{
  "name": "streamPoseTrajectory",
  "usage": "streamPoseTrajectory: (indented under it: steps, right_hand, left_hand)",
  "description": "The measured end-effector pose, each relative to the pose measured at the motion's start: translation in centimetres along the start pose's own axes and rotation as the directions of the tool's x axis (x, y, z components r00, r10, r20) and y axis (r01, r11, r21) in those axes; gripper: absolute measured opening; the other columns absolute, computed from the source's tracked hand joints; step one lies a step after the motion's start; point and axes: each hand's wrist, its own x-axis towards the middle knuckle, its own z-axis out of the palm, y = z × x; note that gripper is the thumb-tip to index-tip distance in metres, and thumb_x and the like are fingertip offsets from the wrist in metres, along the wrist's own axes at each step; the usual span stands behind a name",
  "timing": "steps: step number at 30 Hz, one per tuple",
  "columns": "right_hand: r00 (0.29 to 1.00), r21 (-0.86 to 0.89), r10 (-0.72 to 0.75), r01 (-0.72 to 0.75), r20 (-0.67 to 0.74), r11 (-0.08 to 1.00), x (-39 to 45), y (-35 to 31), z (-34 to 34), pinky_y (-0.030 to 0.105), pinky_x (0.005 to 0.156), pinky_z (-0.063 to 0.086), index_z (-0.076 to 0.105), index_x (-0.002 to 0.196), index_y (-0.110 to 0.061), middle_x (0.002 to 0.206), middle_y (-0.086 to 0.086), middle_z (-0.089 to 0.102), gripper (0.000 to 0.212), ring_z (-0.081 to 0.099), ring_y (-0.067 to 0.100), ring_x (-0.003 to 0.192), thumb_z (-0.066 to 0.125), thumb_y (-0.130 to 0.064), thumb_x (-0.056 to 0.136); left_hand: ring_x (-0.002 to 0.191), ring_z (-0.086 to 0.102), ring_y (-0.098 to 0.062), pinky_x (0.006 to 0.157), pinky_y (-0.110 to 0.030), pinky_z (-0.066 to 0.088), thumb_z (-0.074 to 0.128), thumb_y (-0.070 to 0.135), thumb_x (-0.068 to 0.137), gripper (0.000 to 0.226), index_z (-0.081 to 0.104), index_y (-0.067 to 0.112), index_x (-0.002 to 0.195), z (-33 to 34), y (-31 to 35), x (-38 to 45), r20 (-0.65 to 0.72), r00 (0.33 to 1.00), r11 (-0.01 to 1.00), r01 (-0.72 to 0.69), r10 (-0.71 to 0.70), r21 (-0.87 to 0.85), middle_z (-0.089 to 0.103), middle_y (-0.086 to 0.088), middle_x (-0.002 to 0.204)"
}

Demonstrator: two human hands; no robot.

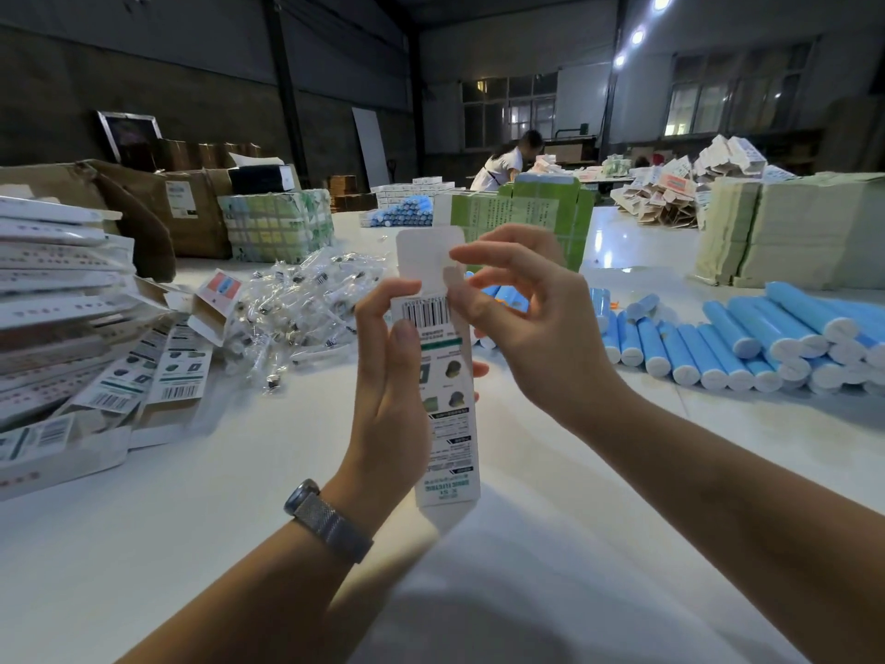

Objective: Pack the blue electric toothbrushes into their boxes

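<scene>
I hold a narrow white toothbrush box (448,424) upright over the white table (191,543), barcode side toward me, its top flap standing open. My left hand (388,390) grips the box's left side, thumb near the barcode. My right hand (536,318) pinches a small side flap at the box's open top between thumb and forefinger. Blue electric toothbrush handles (747,347) lie in rows on the table to the right. What is inside the box is hidden.
Flat and folded white boxes (72,328) are stacked at the left. A heap of brush heads in clear bags (301,309) lies behind my left hand. Green cartons (522,218), cardboard boxes (158,203) and paper stacks (790,227) stand farther back. A person (507,165) works at a far table.
</scene>
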Motion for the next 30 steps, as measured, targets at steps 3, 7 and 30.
streamPoseTrajectory:
  steps: [3,7,30]
  right_hand:
    - [0.998,0.058,-0.026,0.023,0.054,0.998,-0.36,0.17,0.28,0.015,0.061,0.054,0.069,0.097,-0.019,0.112,-0.002,0.044,0.014,0.055,-0.004,0.093,0.06,-0.008,0.095]
    - [0.996,0.059,-0.01,0.006,0.084,0.998,-0.29,0.39,0.2,0.018,0.058,0.052,0.067,0.098,-0.019,0.111,0.006,0.048,0.011,0.061,0.018,0.094,0.059,-0.01,0.096]
    - [0.992,0.07,-0.016,0.007,0.126,0.998,0.04,-0.05,-0.35,0.039,0.078,0.057,0.066,0.093,-0.02,0.102,0.002,0.068,0.014,0.064,0.02,0.096,0.063,-0.008,0.087]
  left_hand:
    - [0.08,0.068,-0.01,0.066,-0.029,0.059,0.024,0.019,0.104,0.018,0.037,0.019,0.117,0.11,0.06,-0.06,-0.007,1.0,1.0,-0.016,0.016,0.004,0.067,0.017,0.097]
    - [0.078,0.066,-0.017,0.067,-0.044,0.058,0.025,0.018,0.105,0.017,0.038,0.02,0.116,0.09,0.29,0.03,-0.015,1.0,1.0,-0.01,0.009,-0.012,0.068,0.01,0.094]
    - [0.097,0.066,-0.031,0.083,-0.046,0.058,0.031,0.025,0.103,0.028,0.029,0.039,0.127,-0.25,0.13,0.26,-0.019,0.999,0.999,0.046,-0.046,-0.015,0.064,-0.011,0.115]
